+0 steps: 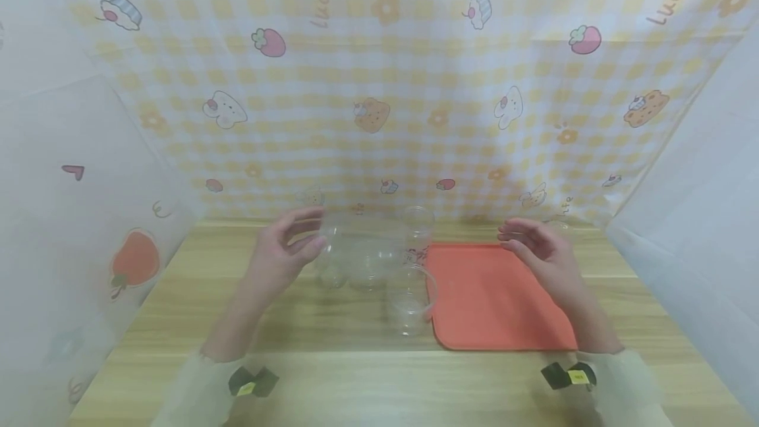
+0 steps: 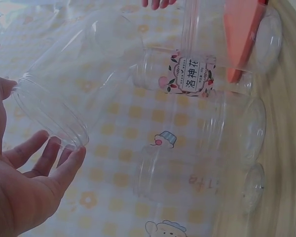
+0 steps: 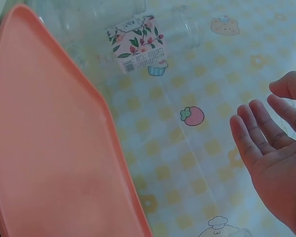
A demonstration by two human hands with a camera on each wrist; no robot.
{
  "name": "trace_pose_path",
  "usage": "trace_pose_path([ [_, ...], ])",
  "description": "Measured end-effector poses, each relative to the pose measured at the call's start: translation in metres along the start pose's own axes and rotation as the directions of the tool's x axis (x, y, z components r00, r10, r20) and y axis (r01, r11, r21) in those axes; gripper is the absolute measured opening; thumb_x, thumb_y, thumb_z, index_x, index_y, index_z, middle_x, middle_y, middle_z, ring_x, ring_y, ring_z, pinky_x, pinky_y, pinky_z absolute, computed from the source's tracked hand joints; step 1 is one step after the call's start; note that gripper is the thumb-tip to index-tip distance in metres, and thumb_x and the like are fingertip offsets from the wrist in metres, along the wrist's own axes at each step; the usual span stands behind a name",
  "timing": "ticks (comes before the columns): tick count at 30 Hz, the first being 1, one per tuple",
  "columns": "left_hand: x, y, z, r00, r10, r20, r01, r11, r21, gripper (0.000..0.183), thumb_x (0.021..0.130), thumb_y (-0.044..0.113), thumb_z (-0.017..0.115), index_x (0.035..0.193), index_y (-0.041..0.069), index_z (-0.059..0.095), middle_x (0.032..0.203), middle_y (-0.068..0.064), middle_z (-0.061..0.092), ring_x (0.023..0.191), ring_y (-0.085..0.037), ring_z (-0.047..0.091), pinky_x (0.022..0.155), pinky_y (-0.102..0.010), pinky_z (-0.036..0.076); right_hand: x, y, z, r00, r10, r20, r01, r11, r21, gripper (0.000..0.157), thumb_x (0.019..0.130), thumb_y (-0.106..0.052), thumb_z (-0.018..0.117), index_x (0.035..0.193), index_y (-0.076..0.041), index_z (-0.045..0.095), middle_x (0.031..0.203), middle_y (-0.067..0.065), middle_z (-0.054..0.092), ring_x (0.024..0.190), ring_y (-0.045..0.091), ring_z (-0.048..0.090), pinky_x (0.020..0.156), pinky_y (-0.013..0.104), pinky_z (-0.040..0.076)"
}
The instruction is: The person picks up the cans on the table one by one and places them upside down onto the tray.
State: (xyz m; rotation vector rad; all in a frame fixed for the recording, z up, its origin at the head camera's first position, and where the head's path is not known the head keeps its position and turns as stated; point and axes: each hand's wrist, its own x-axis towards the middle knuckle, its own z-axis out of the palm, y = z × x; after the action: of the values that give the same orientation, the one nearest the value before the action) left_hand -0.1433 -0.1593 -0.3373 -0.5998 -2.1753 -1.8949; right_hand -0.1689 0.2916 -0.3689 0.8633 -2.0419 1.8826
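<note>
we face a bench [image 1: 367, 387] of pale wood grain, backed by a yellow-and-white checked cloth [image 1: 385, 78] printed with strawberries, cakes and flowers. whitish sheets [image 1: 53, 236] hang at both sides, the left one bearing a large red strawberry [image 1: 136, 259]. over the bench, our left hand [image 1: 281, 249] holds a clear jar [image 1: 370, 236] tipped on its side, thumb and fingers spread around its rim. around it we see other clear jars [image 2: 237, 128] standing, one with a flowered label [image 2: 190, 74]. to the right lies an orange tray [image 1: 492, 302]; near its right side, our right hand [image 1: 545, 252] is raised, empty, fingers loosely bent.
</note>
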Motion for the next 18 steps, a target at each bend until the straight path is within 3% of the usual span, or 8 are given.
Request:
trace_pose_path([
  [11, 0.001, -0.005, 0.006, 1.0, -0.001, -0.001, 0.001, 1.0, -0.013, 0.047, 0.095, 0.007, 0.07, 0.138, -0.003, 0.055, 0.142, -0.015, 0.053, 0.127, -0.034, 0.051, 0.101, -0.031, 0.049, 0.004, -0.001, 0.008, 1.0, -0.009, -0.008, 0.01, 1.0, 0.009, 0.036, 0.093, 0.022, 0.055, 0.129, 0.023, 0.048, 0.12, 0.023, 0.063, 0.112, 0.031, 0.063, 0.094, 0.042, 0.054],
  [18, 0.003, -0.006, 0.012, 0.999, -0.036, -0.027, 0.035, 0.998, -0.045, 0.047, 0.093, 0.003, 0.069, 0.137, -0.006, 0.054, 0.14, -0.014, 0.055, 0.127, -0.035, 0.05, 0.101, -0.033, 0.049, 0.008, 0.002, 0.012, 1.0, -0.027, -0.009, 0.027, 0.999, 0.033, 0.034, 0.094, 0.021, 0.055, 0.128, 0.022, 0.05, 0.121, 0.039, 0.054, 0.112, 0.029, 0.063, 0.094, 0.042, 0.054],
])
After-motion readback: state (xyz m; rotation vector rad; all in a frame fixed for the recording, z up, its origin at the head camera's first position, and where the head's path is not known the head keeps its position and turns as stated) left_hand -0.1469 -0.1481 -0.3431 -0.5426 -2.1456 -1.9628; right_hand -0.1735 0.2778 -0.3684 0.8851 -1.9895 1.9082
